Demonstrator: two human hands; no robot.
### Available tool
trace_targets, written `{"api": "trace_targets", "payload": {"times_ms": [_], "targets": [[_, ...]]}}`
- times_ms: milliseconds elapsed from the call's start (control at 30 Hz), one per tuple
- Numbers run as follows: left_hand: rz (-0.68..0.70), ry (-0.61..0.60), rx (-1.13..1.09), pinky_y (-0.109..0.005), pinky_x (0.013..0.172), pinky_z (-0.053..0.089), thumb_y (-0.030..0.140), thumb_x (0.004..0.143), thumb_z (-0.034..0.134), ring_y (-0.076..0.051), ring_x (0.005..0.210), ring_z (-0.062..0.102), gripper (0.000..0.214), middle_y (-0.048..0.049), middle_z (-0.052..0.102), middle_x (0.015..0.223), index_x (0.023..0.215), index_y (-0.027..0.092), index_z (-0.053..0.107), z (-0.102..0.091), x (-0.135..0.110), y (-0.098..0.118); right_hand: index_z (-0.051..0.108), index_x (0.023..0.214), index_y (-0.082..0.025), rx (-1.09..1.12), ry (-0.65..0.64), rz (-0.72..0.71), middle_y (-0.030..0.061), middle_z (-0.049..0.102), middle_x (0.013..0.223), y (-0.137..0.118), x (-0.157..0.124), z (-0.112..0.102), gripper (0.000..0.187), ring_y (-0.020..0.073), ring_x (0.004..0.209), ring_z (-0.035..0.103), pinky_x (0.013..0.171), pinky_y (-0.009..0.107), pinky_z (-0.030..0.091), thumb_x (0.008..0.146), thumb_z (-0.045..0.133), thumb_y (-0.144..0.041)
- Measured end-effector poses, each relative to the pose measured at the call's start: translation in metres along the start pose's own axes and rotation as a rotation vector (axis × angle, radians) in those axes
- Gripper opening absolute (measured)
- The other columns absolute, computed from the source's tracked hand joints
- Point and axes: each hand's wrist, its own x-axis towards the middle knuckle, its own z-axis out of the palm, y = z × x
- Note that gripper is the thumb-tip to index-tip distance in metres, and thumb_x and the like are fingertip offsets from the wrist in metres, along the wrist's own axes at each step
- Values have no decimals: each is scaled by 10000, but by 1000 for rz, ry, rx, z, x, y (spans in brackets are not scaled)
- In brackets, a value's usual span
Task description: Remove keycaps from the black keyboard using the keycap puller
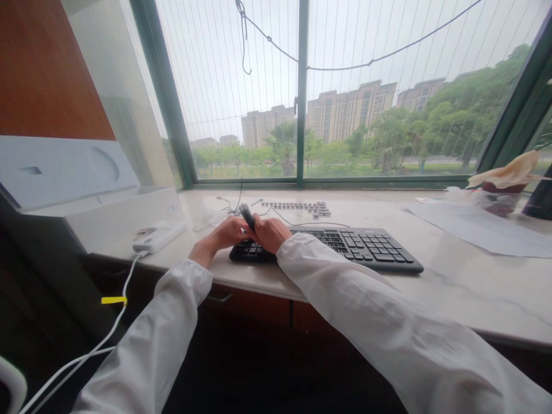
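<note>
A black keyboard (pixel 371 248) lies on the pale worktop, and some of its key places look bare of caps. My right hand (pixel 271 231) is closed around a dark brush (pixel 247 216), whose bristle-like end points up and to the left above the keyboard's left part. Close against it, my left hand (pixel 230 232) is over the keyboard's left end with its fingers bent together; what they hold is hidden. Behind the keyboard, loose keycaps (pixel 297 206) are set out in rows. White sleeves cover both forearms.
Thin cables (pixel 235 208) lie behind my hands. At left are a white power strip (pixel 161 238) and an open white box (pixel 125 213). Paper sheets (pixel 483 227) lie at right, near a dark red container (pixel 502 198). A window (pixel 302 115) rises behind the worktop.
</note>
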Motion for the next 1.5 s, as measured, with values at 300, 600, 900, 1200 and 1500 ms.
{"api": "trace_targets", "payload": {"times_ms": [300, 600, 900, 1200, 1500], "targets": [[45, -74, -35, -200, 617, 418, 302, 795, 632, -112, 653, 579, 181, -35, 709, 767, 790, 172, 758, -1, 1, 1, 502, 1115, -128, 67, 27, 110, 127, 691, 841, 6, 6, 3, 412, 256, 773, 670, 665, 308, 426, 978, 276, -444], [59, -110, -27, -256, 700, 463, 426, 842, 604, -159, 730, 619, 269, -50, 725, 873, 903, 213, 757, -4, -1, 10, 640, 880, -155, 239, -45, 368, 140, 700, 904, 15, 25, 3, 400, 231, 865, 645, 668, 269, 383, 944, 314, -376], [126, -52, 120, -216, 666, 441, 294, 842, 612, -131, 721, 637, 149, -12, 724, 836, 827, 215, 737, 0, 2, 3, 530, 1087, -130, 130, 8, 197, 140, 691, 897, 4, 14, 1, 386, 243, 803, 658, 653, 281, 410, 964, 304, -418], [81, -73, 79, -207, 668, 441, 293, 821, 624, -129, 719, 634, 157, -16, 733, 835, 842, 219, 760, 0, 2, 1, 484, 1069, -123, 0, 15, 110, 138, 681, 827, 6, 11, 2, 416, 256, 742, 666, 650, 308, 436, 980, 248, -454], [52, -49, 125, -230, 668, 450, 448, 781, 664, -139, 688, 633, 245, -15, 740, 825, 865, 242, 765, -2, 0, 14, 473, 1135, -123, 78, 289, 197, 108, 691, 809, 0, 21, -27, 442, 225, 714, 649, 616, 268, 379, 991, 172, -412]]}}
